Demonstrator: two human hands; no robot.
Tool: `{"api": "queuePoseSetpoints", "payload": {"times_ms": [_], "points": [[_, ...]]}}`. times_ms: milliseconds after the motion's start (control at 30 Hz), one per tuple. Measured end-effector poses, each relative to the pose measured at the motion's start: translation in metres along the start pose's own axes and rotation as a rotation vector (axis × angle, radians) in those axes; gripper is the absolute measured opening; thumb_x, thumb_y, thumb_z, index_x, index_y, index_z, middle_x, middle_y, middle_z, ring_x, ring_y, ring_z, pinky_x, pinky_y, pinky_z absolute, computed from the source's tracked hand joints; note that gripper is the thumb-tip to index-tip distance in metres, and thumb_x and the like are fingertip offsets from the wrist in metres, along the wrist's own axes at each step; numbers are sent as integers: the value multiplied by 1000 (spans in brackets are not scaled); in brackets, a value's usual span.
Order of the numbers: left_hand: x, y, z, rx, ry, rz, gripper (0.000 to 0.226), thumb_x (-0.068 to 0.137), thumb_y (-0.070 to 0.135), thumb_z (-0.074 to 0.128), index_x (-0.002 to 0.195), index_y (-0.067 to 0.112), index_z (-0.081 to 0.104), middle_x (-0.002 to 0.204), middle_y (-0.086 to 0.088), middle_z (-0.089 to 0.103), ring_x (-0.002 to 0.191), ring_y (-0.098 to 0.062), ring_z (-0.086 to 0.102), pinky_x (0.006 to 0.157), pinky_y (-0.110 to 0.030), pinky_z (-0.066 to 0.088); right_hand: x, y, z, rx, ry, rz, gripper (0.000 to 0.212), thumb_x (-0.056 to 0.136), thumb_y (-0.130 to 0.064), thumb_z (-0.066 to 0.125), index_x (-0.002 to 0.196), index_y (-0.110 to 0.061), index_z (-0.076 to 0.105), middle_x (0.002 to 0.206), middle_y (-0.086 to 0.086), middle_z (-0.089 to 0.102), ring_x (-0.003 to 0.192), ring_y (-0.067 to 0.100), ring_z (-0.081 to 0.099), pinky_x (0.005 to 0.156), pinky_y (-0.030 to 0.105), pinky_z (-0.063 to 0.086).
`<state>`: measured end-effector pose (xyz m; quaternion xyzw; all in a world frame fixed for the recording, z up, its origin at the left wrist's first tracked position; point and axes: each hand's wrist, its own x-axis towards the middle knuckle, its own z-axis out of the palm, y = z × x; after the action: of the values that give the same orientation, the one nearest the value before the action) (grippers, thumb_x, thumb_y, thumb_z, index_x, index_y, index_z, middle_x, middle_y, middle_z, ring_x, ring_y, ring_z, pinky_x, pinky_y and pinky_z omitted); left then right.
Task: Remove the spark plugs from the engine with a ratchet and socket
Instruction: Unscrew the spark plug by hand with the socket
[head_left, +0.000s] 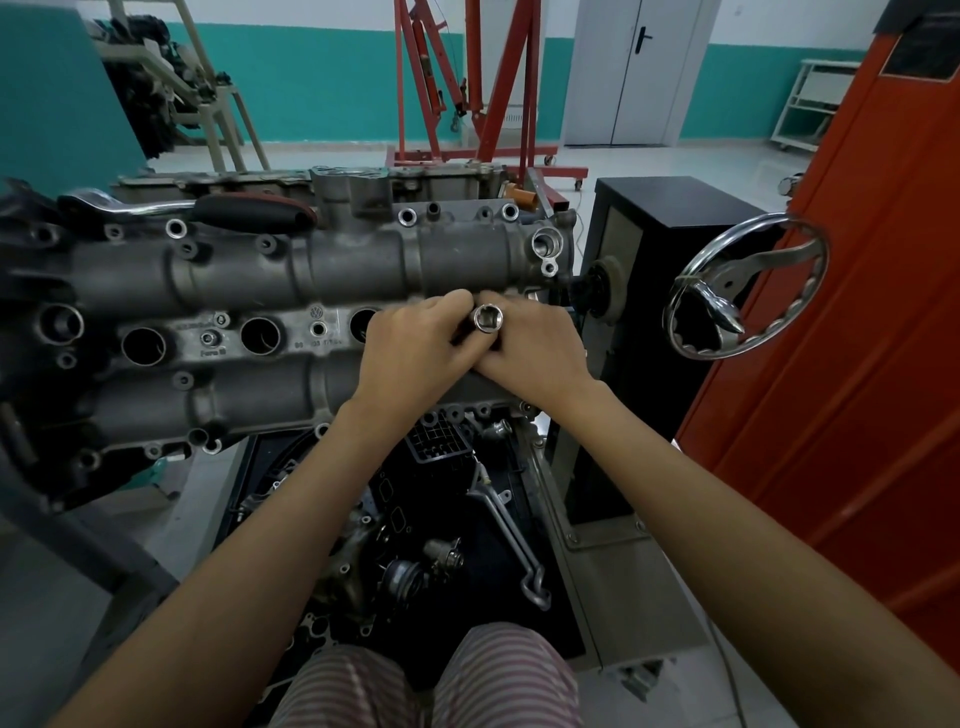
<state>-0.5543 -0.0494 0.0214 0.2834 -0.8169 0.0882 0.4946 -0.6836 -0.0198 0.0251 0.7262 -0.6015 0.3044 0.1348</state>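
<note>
A grey engine cylinder head (311, 270) lies across the stand in front of me, with a row of round spark plug wells (260, 335) along its middle. Both hands meet over the right end of that row. My left hand (410, 353) and my right hand (530, 353) together grip a chrome socket (487, 318), its open hex end facing up toward me. Whatever lies under the socket is hidden by my fingers. A ratchet (208, 208) with a black handle and chrome head rests on the far side of the engine.
A chrome handwheel (748, 288) on the black engine stand (654, 249) sits right of my hands. An orange panel (857, 364) stands at far right. A tray below the engine holds parts and a bent wrench (511, 530). A red engine hoist (467, 88) stands behind.
</note>
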Motion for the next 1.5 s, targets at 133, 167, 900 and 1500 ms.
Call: {"api": "queuePoseSetpoints", "payload": {"times_ms": [133,167,900,1500], "points": [[0,2,-1,-12,-2,1,34,84,30,56,63,19,31,51,8,31,40,-17,38,44,-24,25,-1,0,-2,38,-4,-15,28,85,-35,48,94,-13,65,88,1,68,82,21,61,62,34,44],[0,3,-1,-20,0,3,33,83,31,55,64,18,31,52,8,31,40,-16,36,43,-24,25,-1,0,-1,32,-10,-24,26,86,-31,50,94,-11,63,87,2,67,80,22,61,61,34,44],[0,2,0,-34,-8,-62,34,81,29,54,57,6,47,46,-7,48,42,-27,48,42,-32,39,-1,1,0,54,15,-21,19,83,-25,55,89,-11,66,85,3,69,79,23,62,60,29,39],[2,6,-1,-27,-61,-32,21,76,29,45,74,19,26,65,7,34,48,-17,31,44,-25,27,0,2,2,15,-30,-24,18,85,-23,49,91,-9,59,82,4,64,74,26,59,61,39,43]]}}
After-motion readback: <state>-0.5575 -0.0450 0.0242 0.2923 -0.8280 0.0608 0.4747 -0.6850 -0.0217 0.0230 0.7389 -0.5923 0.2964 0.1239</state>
